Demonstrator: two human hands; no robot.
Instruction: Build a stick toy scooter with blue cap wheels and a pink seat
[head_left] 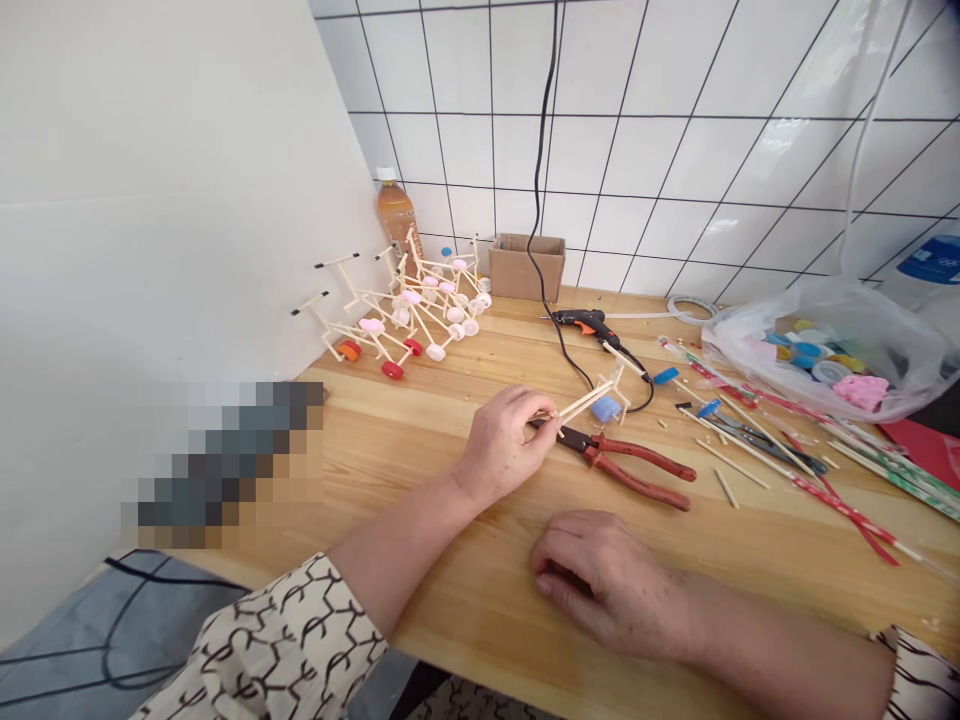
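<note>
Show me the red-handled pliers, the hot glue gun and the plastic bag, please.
Red-handled pliers (641, 456): head view, on the upper handle.
Hot glue gun (581, 322): head view, on the black body.
Plastic bag (750, 325): head view, on its clear left side.

**Wheeled stick models and craft supplies on a pale wooden workbench (480, 610) before a white tiled wall (675, 150).**
Upper left: wooden-stick frames (405, 310) on pink, white and red bottle-cap wheels, beside an amber-filled plastic bottle (396, 215) and an open brown cardboard box (527, 267). Centre: black hot glue gun (581, 323) with black cord (541, 150). Right: clear plastic bag (825, 350) of coloured bottle caps (806, 350).
</note>
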